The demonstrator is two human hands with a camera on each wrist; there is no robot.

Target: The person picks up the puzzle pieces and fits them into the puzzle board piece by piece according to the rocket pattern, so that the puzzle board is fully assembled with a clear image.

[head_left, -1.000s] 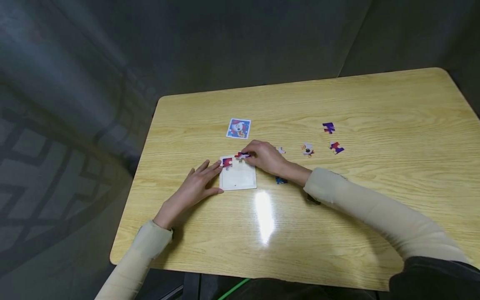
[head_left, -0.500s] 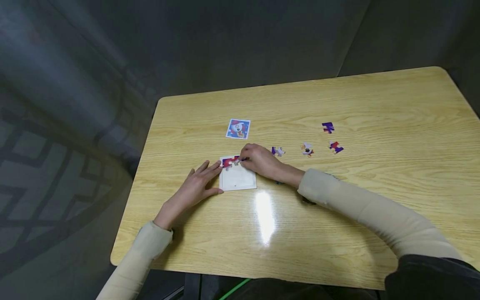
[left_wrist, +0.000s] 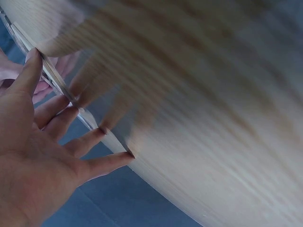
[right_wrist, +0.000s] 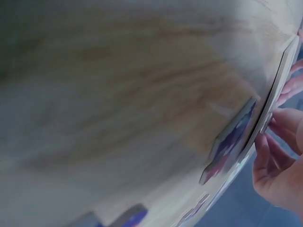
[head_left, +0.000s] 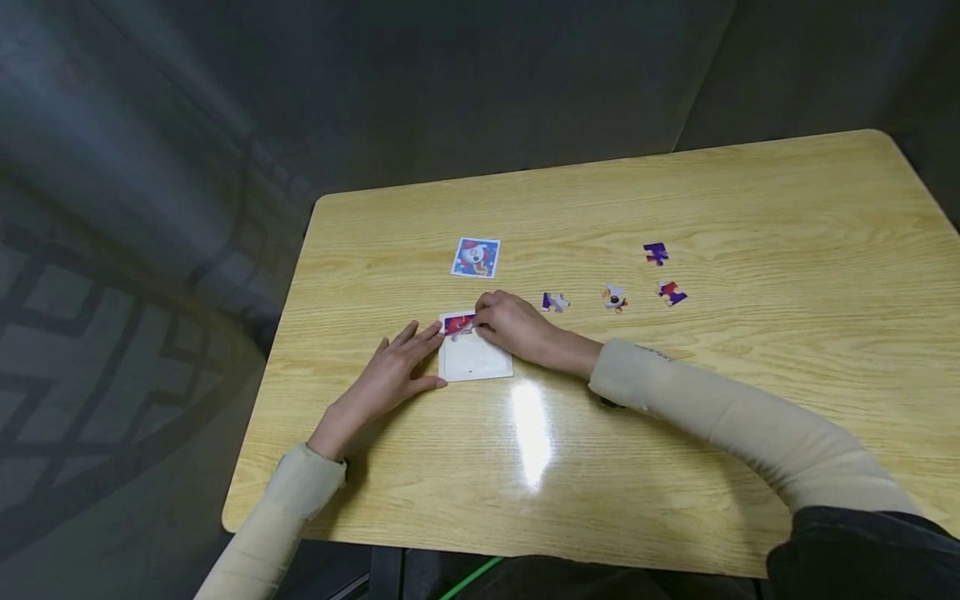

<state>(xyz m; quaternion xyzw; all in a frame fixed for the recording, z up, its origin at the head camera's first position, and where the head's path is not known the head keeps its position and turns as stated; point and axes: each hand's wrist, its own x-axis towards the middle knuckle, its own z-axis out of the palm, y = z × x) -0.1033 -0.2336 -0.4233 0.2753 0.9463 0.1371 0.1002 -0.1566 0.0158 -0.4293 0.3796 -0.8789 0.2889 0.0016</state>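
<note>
A white square puzzle tray [head_left: 476, 362] lies on the table, with a red and purple puzzle piece [head_left: 453, 323] in its far left corner. My left hand [head_left: 393, 367] rests at the tray's left side, fingers spread; in the left wrist view its fingertips touch down along the edge. At the tray's far edge my right hand [head_left: 517, 327] pinches a second puzzle piece [head_left: 468, 328] against the first one, and its fingers hide most of that piece. The right wrist view shows the thumb and fingers of the right hand [right_wrist: 279, 165] curled together at the tray rim.
Right of the tray lie loose puzzle pieces: a purple and white one [head_left: 556, 302], a white one with an eye [head_left: 615, 297], a red and purple one [head_left: 672, 292] and a purple one [head_left: 656, 253]. Behind the tray is a small picture card [head_left: 476, 257]. The wooden table [head_left: 637, 475] surrounds them.
My right hand has moved slightly left and toward me, bringing its puzzle piece against the first one in the tray. The right forearm now covers a blue piece seen earlier. My left hand stays put.
</note>
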